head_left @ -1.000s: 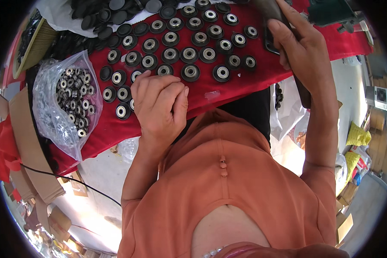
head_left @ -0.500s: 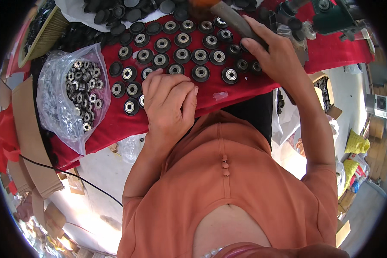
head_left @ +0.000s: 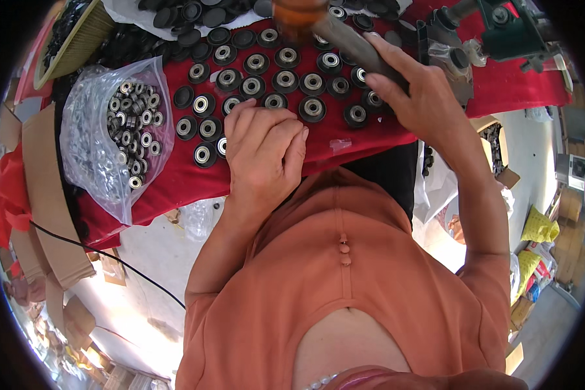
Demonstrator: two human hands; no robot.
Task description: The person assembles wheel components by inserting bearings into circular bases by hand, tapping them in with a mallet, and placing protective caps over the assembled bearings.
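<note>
Rows of black wheels with silver bearing centres point(head_left: 286, 81) lie on a red cloth point(head_left: 175, 182) over the table. My left hand point(head_left: 263, 149) rests on the cloth at the near edge of the rows, fingers curled together, covering a wheel or two. Whether it grips anything is hidden. My right hand point(head_left: 422, 97) is closed around the grey handle of a mallet point(head_left: 348, 42). The mallet's orange head point(head_left: 299, 10) hangs over the far rows of wheels.
A clear plastic bag of small silver bearings point(head_left: 110, 143) lies at the left. Behind it are a woven basket point(head_left: 78, 32) and a heap of plain black wheels point(head_left: 195, 13). A green metal machine point(head_left: 507, 32) stands at the top right. Cardboard strips point(head_left: 45, 214) and a black cable point(head_left: 110, 257) lie below left.
My right hand has swung left and down with the mallet, bringing its orange head over the wheels. My left hand has stayed in place on the cloth.
</note>
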